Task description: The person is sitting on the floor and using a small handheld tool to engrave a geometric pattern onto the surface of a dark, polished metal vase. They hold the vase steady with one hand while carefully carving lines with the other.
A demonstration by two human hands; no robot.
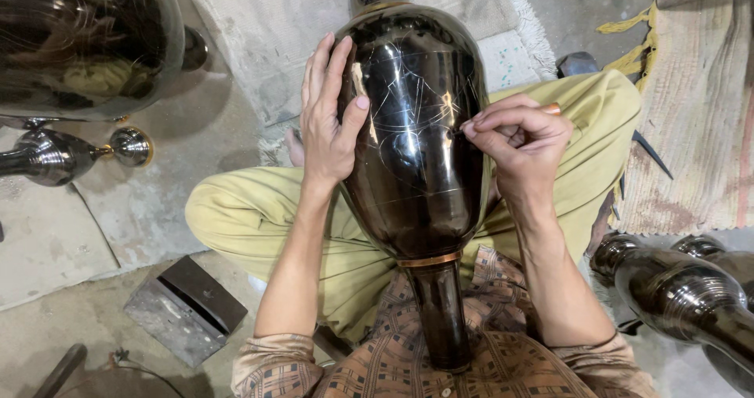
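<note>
A single large dark vase (416, 131) of polished metal lies across the seated person's lap, its narrow neck toward the chest and its broad belly between the two hands. The left hand (328, 119) lies flat on the near-left flank, fingers (323, 64) close together and stretched up the curve, thumb hooked onto the front face. The right hand (522, 139) is bunched on the right flank, its fingertips (471, 125) pinching a thin engraving tool (552, 108) whose point meets the surface amid fine scratched lines. The vase looks heavy and rigid, with a glossy skin that would likely slip under a dry palm; the belly, cradled by open hands, or the banded collar below it seem the safest places to hold, and the lacquer-like finish would probably mar if knocked. Left of the left hand's fingers, beyond the knee, one small grey block (184, 308) sits on the floor; farther left are one small shiny finial-shaped piece (71, 155) and one big rounded vessel (78, 45). Right of the right hand's fingers, two more dark turned vessels (683, 288) lie beside a woven mat (699, 115).
</note>
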